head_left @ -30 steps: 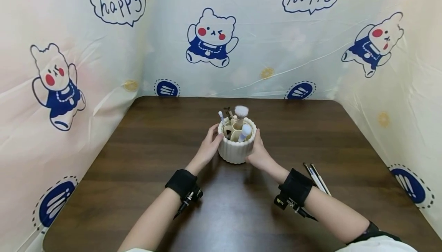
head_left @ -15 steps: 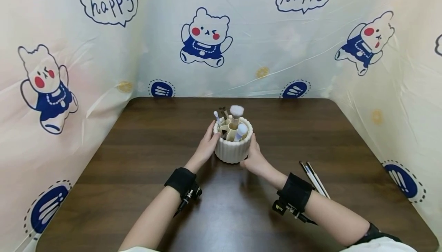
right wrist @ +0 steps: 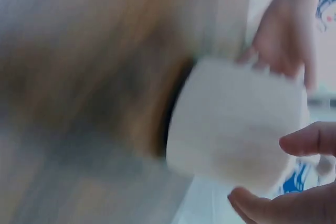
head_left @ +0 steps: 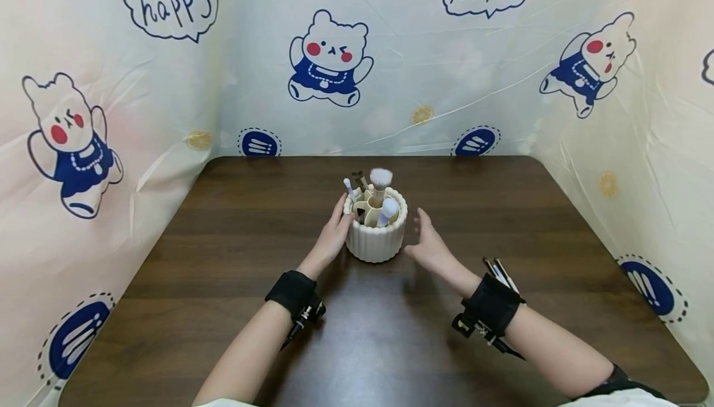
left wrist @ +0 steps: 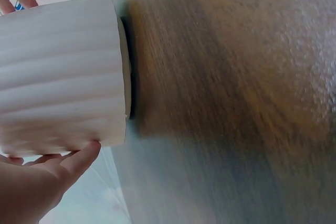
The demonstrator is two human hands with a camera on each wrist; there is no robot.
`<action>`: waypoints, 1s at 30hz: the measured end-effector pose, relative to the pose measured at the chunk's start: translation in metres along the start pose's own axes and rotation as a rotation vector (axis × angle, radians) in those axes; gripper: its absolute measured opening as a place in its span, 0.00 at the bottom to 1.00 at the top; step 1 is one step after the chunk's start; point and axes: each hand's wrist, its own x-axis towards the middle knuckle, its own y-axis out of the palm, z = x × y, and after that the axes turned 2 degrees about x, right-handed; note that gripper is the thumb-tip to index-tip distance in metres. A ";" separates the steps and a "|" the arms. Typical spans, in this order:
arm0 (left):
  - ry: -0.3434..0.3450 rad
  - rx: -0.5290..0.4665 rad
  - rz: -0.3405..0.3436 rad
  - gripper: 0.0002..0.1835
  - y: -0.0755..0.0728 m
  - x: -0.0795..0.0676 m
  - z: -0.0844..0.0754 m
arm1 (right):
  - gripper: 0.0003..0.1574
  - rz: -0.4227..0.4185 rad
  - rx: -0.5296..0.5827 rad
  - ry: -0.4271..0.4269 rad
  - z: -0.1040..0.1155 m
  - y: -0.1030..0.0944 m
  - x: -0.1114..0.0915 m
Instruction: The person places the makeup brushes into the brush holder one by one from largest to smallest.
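A ribbed white brush holder (head_left: 375, 247) stands upright on the table, its cream divided inside holding several makeup brushes. A fluffy-tipped brush (head_left: 381, 178) rises highest, beside a pale one with a rounded head (head_left: 388, 210). Against the holder's left side rests my left hand (head_left: 330, 236), its fingertips (left wrist: 93, 148) touching the ribbed wall in the left wrist view. My right hand (head_left: 434, 249) is off to the right of the holder, fingers and thumb spread with a gap between. Blur softens the right wrist view, where the holder (right wrist: 236, 119) lies beyond my fingers.
Several thin brushes (head_left: 500, 272) lie on the table to the right, partly hidden by my right wrist strap. The dark wooden table (head_left: 251, 221) has printed curtains (head_left: 401, 85) around its back and sides.
My right hand has let go of the holder and moved right, away from it. The left hand stays at the holder's side. The head view has shifted slightly.
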 end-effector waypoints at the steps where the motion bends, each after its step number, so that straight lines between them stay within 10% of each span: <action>1: 0.006 0.001 -0.004 0.32 0.000 0.000 0.000 | 0.51 -0.015 -0.024 -0.007 -0.002 -0.007 0.001; 8: 0.008 0.008 -0.027 0.32 0.001 0.000 0.001 | 0.22 -0.074 -0.223 -0.040 -0.027 -0.064 0.000; 15: 0.005 0.006 -0.025 0.32 0.002 -0.001 0.000 | 0.19 -0.103 -0.278 0.042 -0.063 -0.110 -0.007; 30: 0.004 0.009 -0.027 0.32 0.002 0.000 -0.001 | 0.13 -0.092 -0.461 0.148 -0.120 -0.133 -0.016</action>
